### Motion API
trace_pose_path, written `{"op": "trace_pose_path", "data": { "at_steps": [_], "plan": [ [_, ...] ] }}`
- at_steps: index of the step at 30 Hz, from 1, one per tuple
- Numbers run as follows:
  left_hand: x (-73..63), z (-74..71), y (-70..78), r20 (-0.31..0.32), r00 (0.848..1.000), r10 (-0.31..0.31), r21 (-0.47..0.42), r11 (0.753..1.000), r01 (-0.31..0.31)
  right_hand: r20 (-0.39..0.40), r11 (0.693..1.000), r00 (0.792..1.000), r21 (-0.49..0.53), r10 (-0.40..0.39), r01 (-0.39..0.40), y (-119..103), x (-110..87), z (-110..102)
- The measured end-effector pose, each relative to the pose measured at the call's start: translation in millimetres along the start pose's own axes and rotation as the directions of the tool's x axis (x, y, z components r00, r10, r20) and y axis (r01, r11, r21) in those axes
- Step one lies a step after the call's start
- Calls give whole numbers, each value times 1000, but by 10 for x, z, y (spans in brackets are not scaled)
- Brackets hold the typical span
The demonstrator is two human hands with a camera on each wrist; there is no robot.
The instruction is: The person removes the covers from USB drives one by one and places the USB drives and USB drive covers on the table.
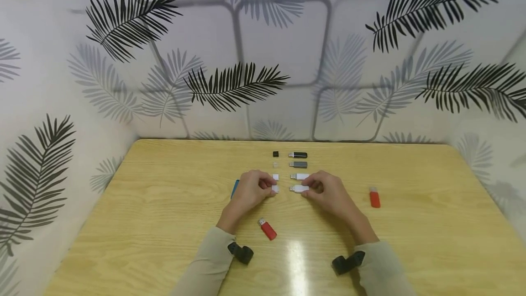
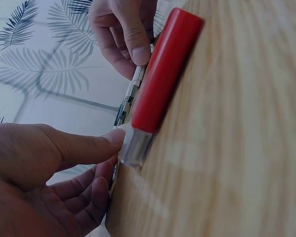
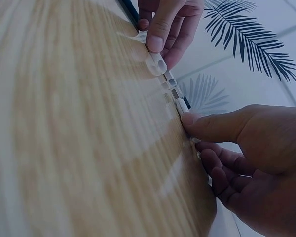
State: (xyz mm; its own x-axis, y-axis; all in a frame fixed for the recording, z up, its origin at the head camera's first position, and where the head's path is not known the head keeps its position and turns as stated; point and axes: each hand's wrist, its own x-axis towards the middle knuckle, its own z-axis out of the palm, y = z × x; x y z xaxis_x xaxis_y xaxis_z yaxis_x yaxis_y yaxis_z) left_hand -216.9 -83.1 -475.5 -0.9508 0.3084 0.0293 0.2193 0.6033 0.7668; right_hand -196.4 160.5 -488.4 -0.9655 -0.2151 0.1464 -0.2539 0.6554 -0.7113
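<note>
My left hand (image 1: 251, 188) pinches a small white cap (image 1: 275, 189) between thumb and fingers at the tabletop; in the right wrist view the cap (image 3: 155, 65) shows its open end. Across a small gap, my right hand (image 1: 330, 192) pinches the rear of a white USB stick (image 1: 297, 188) whose metal plug points left toward the cap. Just behind lie a second white USB stick (image 1: 300, 177) and a second white cap (image 1: 275, 177), both close to my fingers. Farther back, a grey USB stick (image 1: 298, 164) lies level with a clear cap (image 1: 276, 165), and a black USB stick (image 1: 299, 155) with a black cap (image 1: 276, 154).
Nearer me, between the forearms, lies a red USB stick (image 1: 268, 230), large in the left wrist view. Another red USB stick (image 1: 375, 198) is right of my right hand. A blue object (image 1: 235, 187) is partly hidden behind my left hand. The wooden table (image 1: 164, 223) meets a leaf-patterned backdrop.
</note>
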Motion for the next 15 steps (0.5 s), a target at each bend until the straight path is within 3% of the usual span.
{"op": "trace_pose_path", "data": {
  "at_steps": [15],
  "plan": [
    [-13, -5, 7, -5, 1000, 5, -16, 1000, -5, 6, 1000, 1000, 9, 15, -15, -8, -3, -19]
  ]
}}
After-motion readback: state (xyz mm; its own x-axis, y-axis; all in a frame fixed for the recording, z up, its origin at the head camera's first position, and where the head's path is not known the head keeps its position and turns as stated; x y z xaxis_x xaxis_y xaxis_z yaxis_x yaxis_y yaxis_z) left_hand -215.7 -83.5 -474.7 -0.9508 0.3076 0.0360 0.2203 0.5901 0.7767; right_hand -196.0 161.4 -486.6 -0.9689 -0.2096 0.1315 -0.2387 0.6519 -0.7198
